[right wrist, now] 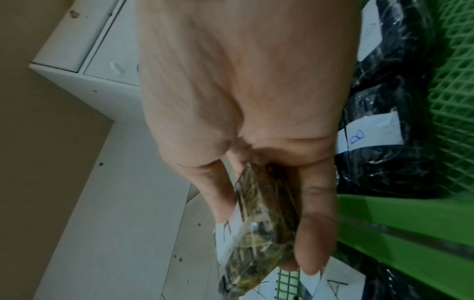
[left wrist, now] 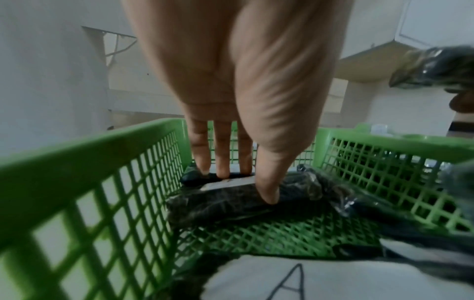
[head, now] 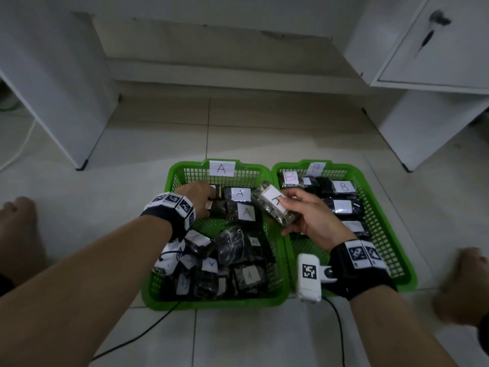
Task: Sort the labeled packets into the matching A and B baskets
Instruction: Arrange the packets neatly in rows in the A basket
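Two green baskets stand side by side on the floor: basket A (head: pixel 182 181) on the left and basket B (head: pixel 375 197) on the right, each with a paper letter on its far wall. Both hold several dark packets with white labels. My left hand (head: pixel 209 200) reaches into the far left corner of basket A and pinches a dark packet (left wrist: pixel 231 203) between thumb and fingers (left wrist: pixel 223 162). My right hand (head: pixel 288 207) grips a clear packet labelled A (head: pixel 272 205) in the air over the wall between the baskets; the same packet (right wrist: pixel 259 233) shows in the right wrist view.
White cabinets stand at the left (head: pixel 53 88) and right (head: pixel 428 75), with a low shelf recess behind the baskets. A bare foot (head: pixel 18 229) lies at the left edge. Black cables (head: pixel 148 332) run over the tiles in front of basket A.
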`<action>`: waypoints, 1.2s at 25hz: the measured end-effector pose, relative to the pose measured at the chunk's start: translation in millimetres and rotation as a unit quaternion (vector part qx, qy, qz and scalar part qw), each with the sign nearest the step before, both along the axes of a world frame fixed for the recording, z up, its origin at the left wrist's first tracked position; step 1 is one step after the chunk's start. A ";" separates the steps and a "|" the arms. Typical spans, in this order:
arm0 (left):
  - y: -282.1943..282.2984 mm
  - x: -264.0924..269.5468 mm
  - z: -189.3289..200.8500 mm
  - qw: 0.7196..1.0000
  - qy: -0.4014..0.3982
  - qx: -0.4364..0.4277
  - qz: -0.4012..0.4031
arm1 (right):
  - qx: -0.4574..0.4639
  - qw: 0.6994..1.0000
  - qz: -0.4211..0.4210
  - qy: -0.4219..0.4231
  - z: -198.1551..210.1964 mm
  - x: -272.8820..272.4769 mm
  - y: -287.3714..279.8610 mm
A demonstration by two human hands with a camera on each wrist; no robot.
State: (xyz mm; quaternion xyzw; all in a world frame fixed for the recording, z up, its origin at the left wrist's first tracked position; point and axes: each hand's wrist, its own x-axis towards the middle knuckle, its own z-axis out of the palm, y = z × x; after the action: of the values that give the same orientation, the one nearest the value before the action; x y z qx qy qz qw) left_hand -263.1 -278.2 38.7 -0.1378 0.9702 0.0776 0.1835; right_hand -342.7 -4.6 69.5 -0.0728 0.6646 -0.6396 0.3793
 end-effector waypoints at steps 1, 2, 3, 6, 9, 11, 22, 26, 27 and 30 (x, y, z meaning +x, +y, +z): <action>-0.8 -2.4 -1.3 1.000 0.000 -0.011 -0.001 | 0.007 1.000 0.001 -0.002 -4.0 -0.7 -0.2; 0.2 -4.5 -3.3 1.000 -0.003 -0.030 -0.009 | 0.013 1.000 0.003 -0.004 -9.1 -0.7 -0.2; 2.3 -5.6 -6.7 0.999 -0.003 -0.046 -0.021 | 0.017 1.000 0.005 -0.006 -13.2 -0.3 -0.4; 8.6 -8.6 -11.5 0.995 -0.017 -0.094 -0.039 | 0.008 1.000 0.000 -0.016 -20.9 -3.7 -1.8; 13.2 -11.0 -11.4 0.994 -0.015 -0.108 -0.030 | -0.028 0.998 -0.032 -0.053 -19.8 -7.9 -0.7; 14.0 -13.2 -8.4 0.995 -0.018 -0.093 -0.019 | -0.044 0.995 -0.050 -0.072 -17.9 -6.5 1.0; 18.8 -21.8 -20.6 0.995 -0.015 -0.021 0.100 | -0.153 0.982 -0.008 -0.114 5.8 -21.9 -17.5; 14.4 -22.1 -32.0 0.991 -0.011 -0.022 0.135 | 0.081 0.992 0.044 0.088 20.7 -40.9 -46.5; 15.3 -22.0 -32.9 0.988 -0.015 -0.028 0.148 | 0.178 0.965 0.071 0.179 20.9 -44.3 -59.4; 19.5 -23.4 -31.2 0.982 -0.035 -0.030 0.181 | 0.361 0.810 0.177 0.426 8.0 -47.3 -100.0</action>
State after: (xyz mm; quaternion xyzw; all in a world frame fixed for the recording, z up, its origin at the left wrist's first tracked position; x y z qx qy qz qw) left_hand -286.5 -258.7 7.5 -0.3192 0.9240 0.0754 0.1964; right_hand -390.0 -104.6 77.6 -0.3119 0.9185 -0.1799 0.1633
